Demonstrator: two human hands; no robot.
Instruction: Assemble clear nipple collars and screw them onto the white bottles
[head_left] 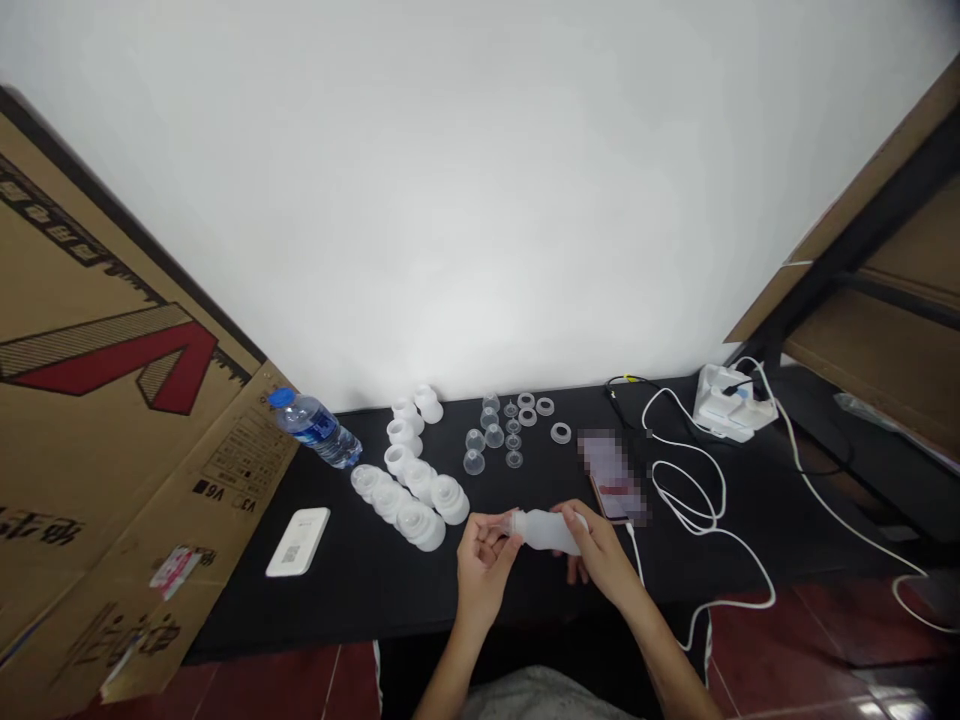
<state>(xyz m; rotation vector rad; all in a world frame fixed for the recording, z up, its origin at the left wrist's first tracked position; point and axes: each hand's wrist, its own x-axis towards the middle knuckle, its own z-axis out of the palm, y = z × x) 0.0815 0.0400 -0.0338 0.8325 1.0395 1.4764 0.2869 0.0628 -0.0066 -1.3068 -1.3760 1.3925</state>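
Frosted white plastic bottle [546,531] gripped crosswise

Its long axis runs sideways, the narrow neck pinched by the fingers [487,530] of the left hand [485,572], the wide end wrapped by the right hand [601,556]. Beneath lies a matte black bench [315,620]; translucent plastic cups [416,500] stand beyond, a brown cardboard sheet [112,400] leans left, before a white wall [480,200].

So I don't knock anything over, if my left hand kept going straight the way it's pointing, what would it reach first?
Your left hand, holding the frosted plastic bottle, would most likely meet the small clear piece nearest it first, though depth is hard to judge from this view.
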